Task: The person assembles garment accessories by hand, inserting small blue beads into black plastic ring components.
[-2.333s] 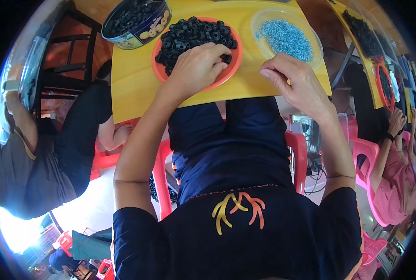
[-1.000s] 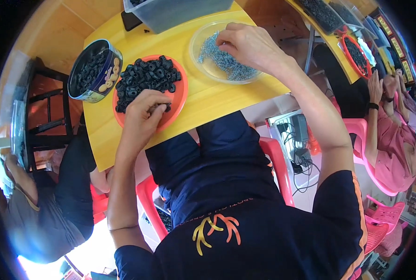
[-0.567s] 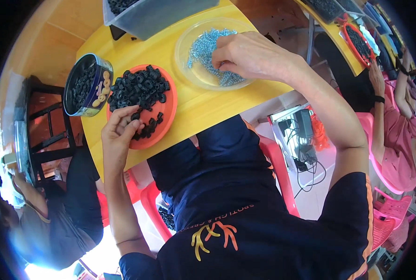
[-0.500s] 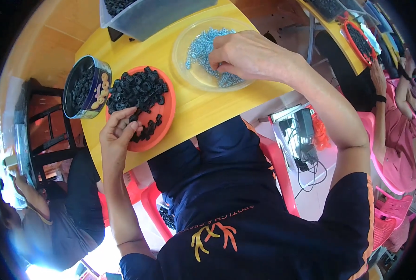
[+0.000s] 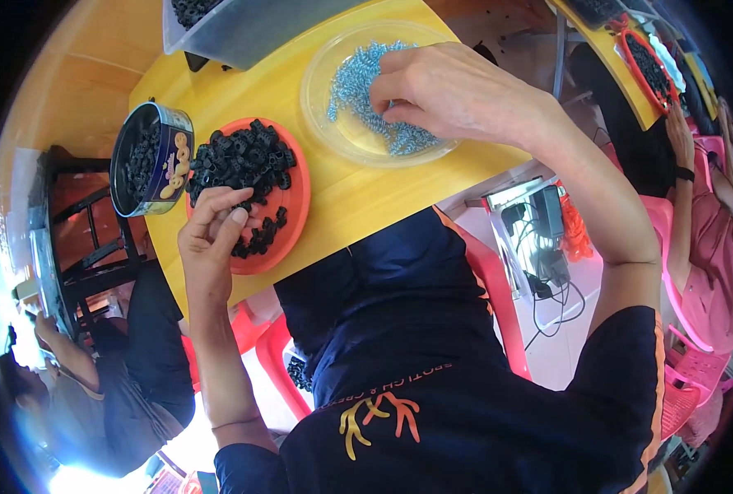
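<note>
While your left hand and right hand curl, grip contents untellable, a low sweep could tip the clear bowl of bluish screw-like pieces.

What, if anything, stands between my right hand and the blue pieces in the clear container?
Nothing visible: the clear container has no lid on, and your right hand is over the blue pieces. I can't tell whether it touches them.

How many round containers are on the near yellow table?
3: a tin at the left, an orange plate in the middle, a clear bowl at the right. The plastic bin might hide more.
</note>
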`<state>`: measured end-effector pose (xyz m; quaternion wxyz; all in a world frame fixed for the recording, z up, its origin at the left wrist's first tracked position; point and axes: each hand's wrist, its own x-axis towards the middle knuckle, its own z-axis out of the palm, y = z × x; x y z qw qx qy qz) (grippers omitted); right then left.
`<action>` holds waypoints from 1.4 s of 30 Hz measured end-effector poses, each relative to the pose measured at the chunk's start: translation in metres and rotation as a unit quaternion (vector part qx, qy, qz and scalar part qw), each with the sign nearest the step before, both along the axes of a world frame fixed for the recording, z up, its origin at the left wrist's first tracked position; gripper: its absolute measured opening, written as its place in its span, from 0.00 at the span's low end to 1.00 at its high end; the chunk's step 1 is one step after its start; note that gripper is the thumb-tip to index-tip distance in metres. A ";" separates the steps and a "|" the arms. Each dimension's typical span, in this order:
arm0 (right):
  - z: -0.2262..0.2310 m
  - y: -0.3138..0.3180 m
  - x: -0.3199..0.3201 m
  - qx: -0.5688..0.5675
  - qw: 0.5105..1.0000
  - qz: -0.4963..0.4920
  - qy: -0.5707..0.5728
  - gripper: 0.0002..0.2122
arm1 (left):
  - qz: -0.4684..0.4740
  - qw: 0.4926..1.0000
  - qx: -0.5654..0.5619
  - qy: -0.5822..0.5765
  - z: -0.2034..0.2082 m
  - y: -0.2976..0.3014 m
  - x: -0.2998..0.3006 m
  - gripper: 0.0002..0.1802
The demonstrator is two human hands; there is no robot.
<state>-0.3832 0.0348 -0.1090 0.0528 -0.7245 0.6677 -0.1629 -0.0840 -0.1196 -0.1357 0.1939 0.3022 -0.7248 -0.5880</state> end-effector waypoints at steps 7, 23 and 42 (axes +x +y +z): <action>-0.010 0.004 -0.002 0.051 0.996 0.078 0.004 0.04 | 0.019 0.999 0.049 0.003 -0.011 -0.002 -0.006 0.12; -0.014 0.000 -0.012 0.065 0.960 -0.081 -0.261 0.06 | -0.019 0.995 0.079 0.065 -0.003 0.014 -0.001 0.15; -0.009 0.006 0.011 0.038 0.894 -0.140 -0.423 0.10 | -0.055 0.977 0.155 0.134 -0.006 0.036 -0.017 0.12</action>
